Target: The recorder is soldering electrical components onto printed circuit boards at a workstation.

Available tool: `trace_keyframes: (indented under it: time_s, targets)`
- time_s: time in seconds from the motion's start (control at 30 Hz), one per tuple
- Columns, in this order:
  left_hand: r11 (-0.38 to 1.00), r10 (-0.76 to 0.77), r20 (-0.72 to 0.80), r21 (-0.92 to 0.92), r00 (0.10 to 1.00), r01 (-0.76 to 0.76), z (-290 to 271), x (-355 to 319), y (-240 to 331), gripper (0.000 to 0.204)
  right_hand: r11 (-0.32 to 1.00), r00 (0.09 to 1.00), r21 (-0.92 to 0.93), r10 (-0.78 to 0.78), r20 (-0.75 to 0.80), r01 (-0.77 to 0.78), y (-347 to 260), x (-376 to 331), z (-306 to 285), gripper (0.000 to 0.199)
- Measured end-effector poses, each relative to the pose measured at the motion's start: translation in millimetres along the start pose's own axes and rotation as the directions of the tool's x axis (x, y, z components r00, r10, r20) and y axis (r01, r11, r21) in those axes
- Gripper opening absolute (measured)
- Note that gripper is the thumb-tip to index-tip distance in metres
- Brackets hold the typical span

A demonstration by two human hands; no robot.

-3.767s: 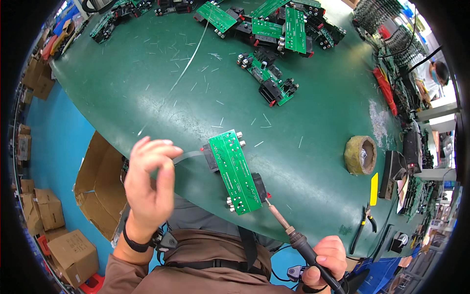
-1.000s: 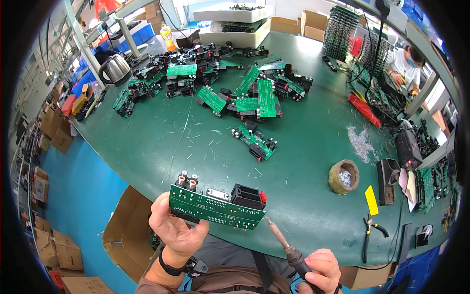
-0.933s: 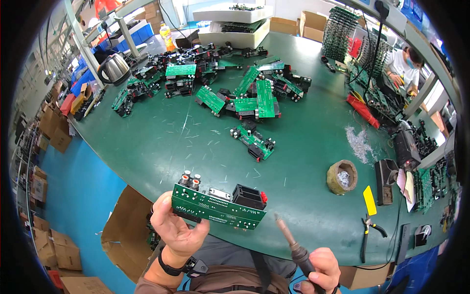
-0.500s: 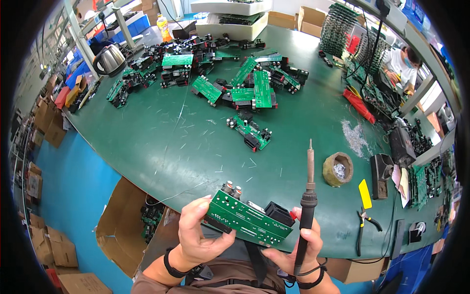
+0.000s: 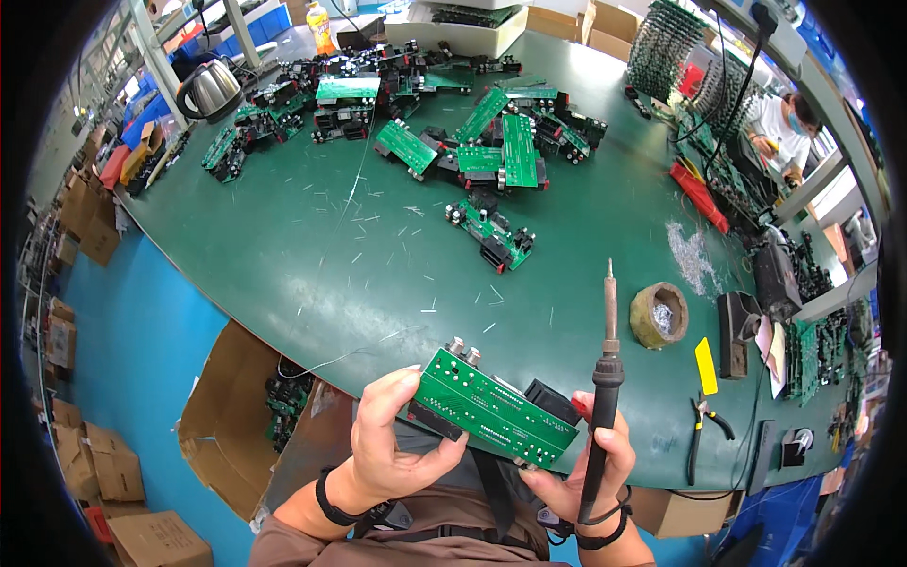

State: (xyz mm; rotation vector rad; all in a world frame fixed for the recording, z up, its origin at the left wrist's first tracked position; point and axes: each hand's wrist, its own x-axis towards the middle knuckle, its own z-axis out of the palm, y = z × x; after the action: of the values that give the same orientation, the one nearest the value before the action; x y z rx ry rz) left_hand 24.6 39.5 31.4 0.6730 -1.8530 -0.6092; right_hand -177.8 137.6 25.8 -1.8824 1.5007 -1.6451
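Observation:
A green circuit board (image 5: 496, 411) is held tilted over the table's near edge, its solder side facing me. Metal jacks and black connectors show along its far edge. My left hand (image 5: 389, 442) is closed on the board's left end, thumb below and fingers above. At the right end, my right hand (image 5: 605, 463) grips the board too. That same hand holds a soldering iron (image 5: 607, 373), its metal tip pointing up and away, off the board. A lone assembled board (image 5: 491, 233) lies farther off on the green table (image 5: 312, 246).
Several boards (image 5: 518, 151) are heaped at the back. On the right are a round pot (image 5: 658, 316), pliers (image 5: 702, 430), a yellow strip (image 5: 706, 366) and a black stand (image 5: 737, 333). A cardboard box (image 5: 227, 406) sits at lower left. A co-worker (image 5: 784, 132) sits at far right.
The whole view has shifted slightly. Both hands, the board and the soldering iron appear a little farther right; the grip on each is unchanged.

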Motion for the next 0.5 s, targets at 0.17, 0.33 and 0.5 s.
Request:
trace_keyframes:
  time_s: [0.17, 0.33, 0.5]
  targets:
    - [0.999, -0.021, -0.015, -0.024, 1.0, 0.021, -4.0, -3.9, -5.5, 0.076, 1.0, 1.0, 0.027, 0.011, 0.027, -0.012, 0.2, 2.4, 3.7, 0.083]
    - [0.999, -0.031, -0.03, -0.046, 0.999, 0.029, -6.9, -7.4, -8.7, 0.076, 1.0, 0.999, 0.024, 0.004, 0.036, -0.005, -1.3, 4.1, 6.8, 0.083]
    - [0.998, -0.037, -0.045, -0.044, 0.998, 0.035, -10.0, -10.0, -10.0, 0.077, 0.999, 0.999, 0.033, -0.003, 0.045, 0.001, -2.0, 4.5, 11.1, 0.083]
